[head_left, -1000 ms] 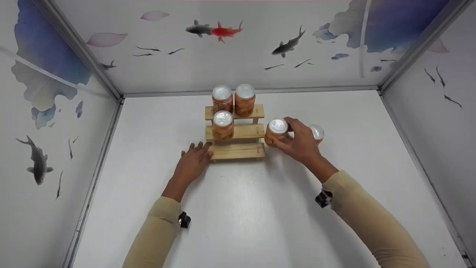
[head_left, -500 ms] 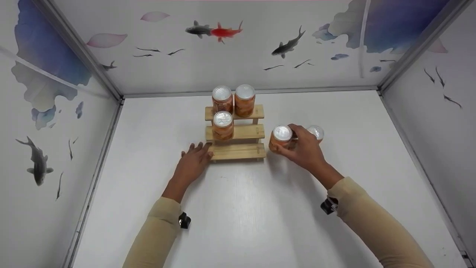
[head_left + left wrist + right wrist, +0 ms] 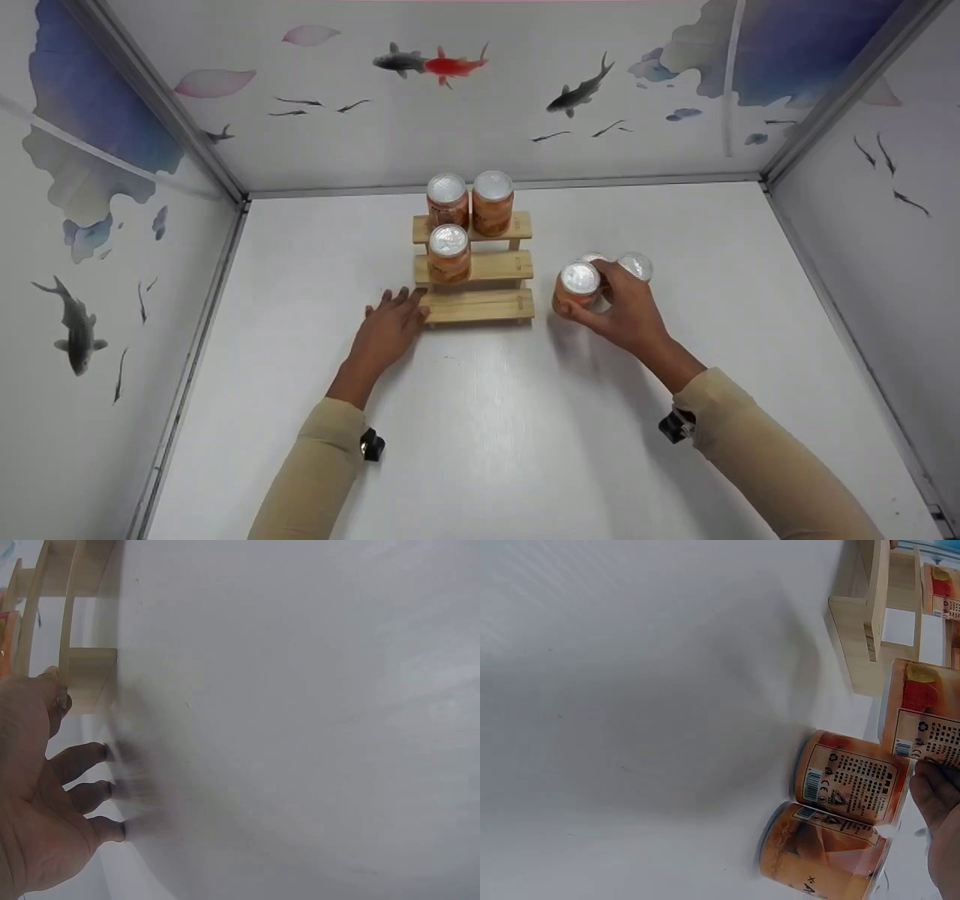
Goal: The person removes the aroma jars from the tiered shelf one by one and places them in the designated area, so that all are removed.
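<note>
In the head view, my right hand [image 3: 626, 311] grips an orange-labelled can [image 3: 574, 300] with a silvery lid, upright and to the right of the wooden three-tier rack [image 3: 480, 306]. The right wrist view shows this held can [image 3: 926, 712] raised higher than two standing cans. My left hand [image 3: 386, 330] touches the left end of the lowest tier with its thumb and forefinger, its other fingers spread. Close up in the left wrist view, those fingertips [image 3: 94, 754] reach down to the table. Two cans [image 3: 493, 214] stand on the top tier and one can [image 3: 450, 262] on the middle tier's left.
Two more cans [image 3: 851, 780] stand side by side on the white table [image 3: 480, 420] behind my right hand, partly hidden in the head view. White panels printed with fish [image 3: 581, 90] enclose the table at the back and sides.
My right hand has moved the held can rightward and toward me, away from the rack. Another can's lid now shows behind it. My left hand and the rack stay put.
</note>
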Demonstrator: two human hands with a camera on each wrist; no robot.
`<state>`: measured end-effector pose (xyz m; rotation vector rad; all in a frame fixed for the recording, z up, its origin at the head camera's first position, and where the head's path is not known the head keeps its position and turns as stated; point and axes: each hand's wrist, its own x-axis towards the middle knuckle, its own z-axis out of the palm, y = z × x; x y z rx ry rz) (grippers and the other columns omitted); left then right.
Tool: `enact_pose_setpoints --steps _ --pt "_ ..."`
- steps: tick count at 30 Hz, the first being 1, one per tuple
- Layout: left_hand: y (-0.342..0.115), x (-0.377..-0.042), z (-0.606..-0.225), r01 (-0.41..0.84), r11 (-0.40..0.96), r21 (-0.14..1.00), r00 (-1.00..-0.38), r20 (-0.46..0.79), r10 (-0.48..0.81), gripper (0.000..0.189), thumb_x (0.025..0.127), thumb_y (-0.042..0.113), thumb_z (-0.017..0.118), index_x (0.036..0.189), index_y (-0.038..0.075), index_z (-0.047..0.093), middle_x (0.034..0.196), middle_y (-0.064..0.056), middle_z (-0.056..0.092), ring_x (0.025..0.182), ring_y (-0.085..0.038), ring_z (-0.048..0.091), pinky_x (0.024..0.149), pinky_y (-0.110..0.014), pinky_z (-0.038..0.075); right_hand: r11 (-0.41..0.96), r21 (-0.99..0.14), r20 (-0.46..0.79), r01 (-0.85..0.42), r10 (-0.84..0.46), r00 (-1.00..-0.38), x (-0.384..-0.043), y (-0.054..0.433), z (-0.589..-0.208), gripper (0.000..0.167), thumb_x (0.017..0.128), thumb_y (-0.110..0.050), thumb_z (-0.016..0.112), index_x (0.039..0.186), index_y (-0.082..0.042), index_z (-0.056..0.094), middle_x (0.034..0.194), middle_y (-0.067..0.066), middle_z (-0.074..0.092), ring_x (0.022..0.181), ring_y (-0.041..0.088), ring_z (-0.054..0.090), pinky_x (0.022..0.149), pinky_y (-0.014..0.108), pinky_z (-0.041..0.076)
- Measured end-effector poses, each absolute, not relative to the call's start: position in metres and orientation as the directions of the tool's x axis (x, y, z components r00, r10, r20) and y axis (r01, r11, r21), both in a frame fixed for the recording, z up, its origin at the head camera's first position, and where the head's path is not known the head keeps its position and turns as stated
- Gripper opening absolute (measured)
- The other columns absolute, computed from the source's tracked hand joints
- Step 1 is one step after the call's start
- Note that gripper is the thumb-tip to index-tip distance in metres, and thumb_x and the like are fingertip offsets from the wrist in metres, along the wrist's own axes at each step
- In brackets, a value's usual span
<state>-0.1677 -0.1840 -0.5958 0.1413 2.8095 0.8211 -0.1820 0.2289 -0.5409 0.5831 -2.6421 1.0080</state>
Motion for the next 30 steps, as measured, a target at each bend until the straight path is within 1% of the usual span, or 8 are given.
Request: enact_pose_setpoints --steps 5,9,14,16,20,24,26,30 --pt "-0.184 -0.168 -0.596 0.024 0.836 0.548 -0.972 -0.182 0.147 0.066 0.118 0.060 0.034 0.172 0.023 0.042 0.178 -0.019 0.036 0.169 -0.048 0.024 0.131 -0.078 0.021 0.690 -0.587 0.340 -0.424 -0.265 -0.902 -0.178 0.236 -0.541 0.071 0.085 -0.022 0.098 0.141 0.004 0.064 0.125 0.020 0.077 0.100 0.029 0.076 0.081 0.045 0.065" --pt "-0.184 -0.169 -0.595 0.026 0.833 0.553 -0.973 -0.178 0.149 0.065 0.118 0.060 0.035 0.172 0.023 0.043 0.178 -0.019 0.037 0.169 -0.049 0.025 0.131 -0.078 0.021 0.694 -0.593 0.325 -0.408 -0.258 -0.910 -0.175 0.244 -0.543 0.072 0.085 -0.022 0.098 0.142 0.003 0.063 0.126 0.019 0.076 0.105 0.032 0.078 0.083 0.051 0.068" --pt "-0.185 -0.169 -0.596 0.028 0.826 0.563 -0.973 -0.174 0.151 0.065 0.118 0.060 0.036 0.172 0.023 0.042 0.178 -0.019 0.036 0.169 -0.049 0.025 0.131 -0.079 0.020 0.694 -0.581 0.353 -0.424 -0.254 -0.900 -0.173 0.255 -0.546 0.074 0.084 -0.021 0.099 0.143 0.004 0.063 0.126 0.019 0.077 0.104 0.032 0.078 0.082 0.054 0.067" --pt "-0.186 -0.169 -0.597 0.035 0.824 0.565 -0.973 -0.169 0.157 0.065 0.118 0.060 0.036 0.172 0.024 0.042 0.178 -0.020 0.037 0.169 -0.049 0.024 0.131 -0.080 0.020 0.695 -0.572 0.375 -0.436 -0.251 -0.892 -0.172 0.259 -0.547 0.072 0.083 -0.020 0.100 0.141 0.004 0.064 0.125 0.019 0.077 0.103 0.031 0.077 0.082 0.050 0.065" --pt "-0.186 -0.169 -0.598 0.052 0.827 0.560 -0.972 -0.162 0.170 0.065 0.119 0.059 0.036 0.173 0.023 0.041 0.177 -0.021 0.037 0.168 -0.052 0.024 0.129 -0.082 0.021 0.699 -0.562 0.401 -0.442 -0.237 -0.885 -0.171 0.268 -0.549 0.070 0.081 -0.021 0.101 0.137 0.003 0.066 0.127 0.017 0.077 0.107 0.028 0.078 0.087 0.034 0.062" --pt "-0.186 -0.168 -0.597 0.045 0.826 0.561 -0.971 -0.169 0.168 0.066 0.119 0.059 0.036 0.173 0.022 0.041 0.177 -0.021 0.036 0.169 -0.052 0.023 0.129 -0.081 0.021 0.689 -0.569 0.416 -0.449 -0.230 -0.880 -0.169 0.276 -0.549 0.071 0.079 -0.019 0.102 0.137 0.003 0.067 0.129 0.017 0.077 0.108 0.029 0.079 0.091 0.028 0.061" --pt "-0.186 -0.168 -0.597 0.040 0.825 0.563 -0.971 -0.173 0.165 0.066 0.118 0.060 0.037 0.173 0.023 0.041 0.178 -0.020 0.036 0.169 -0.051 0.023 0.130 -0.080 0.021 0.680 -0.576 0.424 -0.453 -0.226 -0.877 -0.169 0.280 -0.549 0.071 0.079 -0.018 0.102 0.137 0.004 0.067 0.129 0.018 0.077 0.108 0.030 0.079 0.093 0.021 0.059" --pt "-0.186 -0.169 -0.597 0.035 0.824 0.565 -0.972 -0.171 0.159 0.065 0.118 0.061 0.037 0.172 0.024 0.042 0.178 -0.020 0.036 0.169 -0.050 0.023 0.131 -0.080 0.021 0.679 -0.581 0.429 -0.449 -0.213 -0.878 -0.168 0.289 -0.550 0.070 0.079 -0.015 0.102 0.135 0.006 0.067 0.126 0.019 0.077 0.106 0.031 0.079 0.094 0.004 0.048"
